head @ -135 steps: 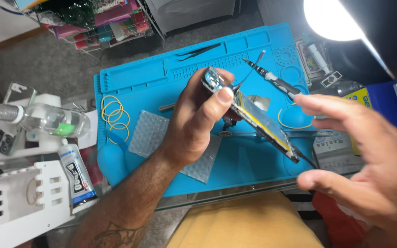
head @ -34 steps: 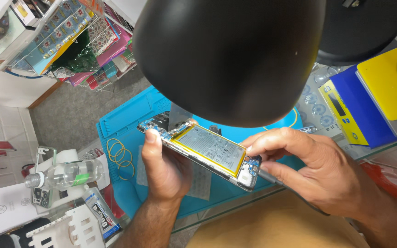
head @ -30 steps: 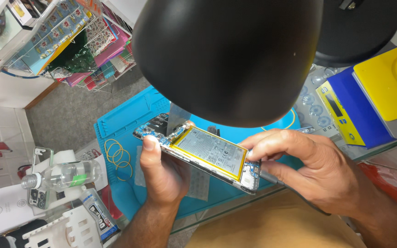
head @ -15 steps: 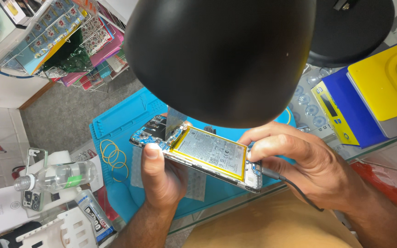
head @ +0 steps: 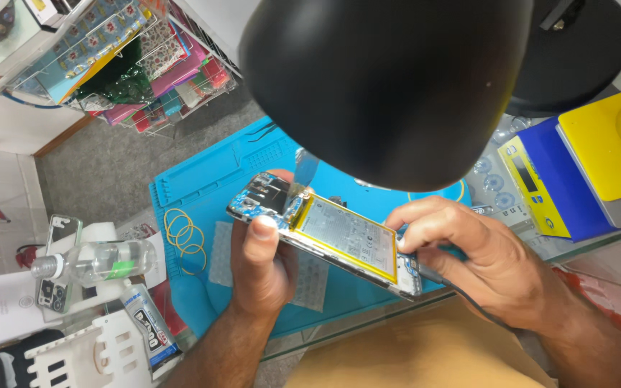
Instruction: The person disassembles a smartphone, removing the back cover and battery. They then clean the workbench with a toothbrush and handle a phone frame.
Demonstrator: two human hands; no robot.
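Note:
An opened smartphone (head: 332,237), with its yellow-edged battery and blue circuit board exposed, is held above a blue work mat (head: 210,172). My left hand (head: 260,266) grips its upper end from below, thumb pressed on the edge near the board. My right hand (head: 468,251) holds the lower end, fingers curled over the bottom edge; a thin dark tool or cable runs from under this hand. A large black lamp shade (head: 389,79) hangs close above and hides the far part of the mat.
Yellow rubber bands (head: 185,233) and grey cloth pads (head: 221,244) lie on the mat. A clear bottle (head: 95,262), another phone (head: 55,262) and a glue tube (head: 149,327) sit to the left. A blue-and-yellow machine (head: 583,165) stands at right. A wire rack (head: 131,57) holds colourful packets.
The phone went from held edge-on, right hand open beside it, to flat with battery up and both hands gripping it. The view dropped under the lamp shade.

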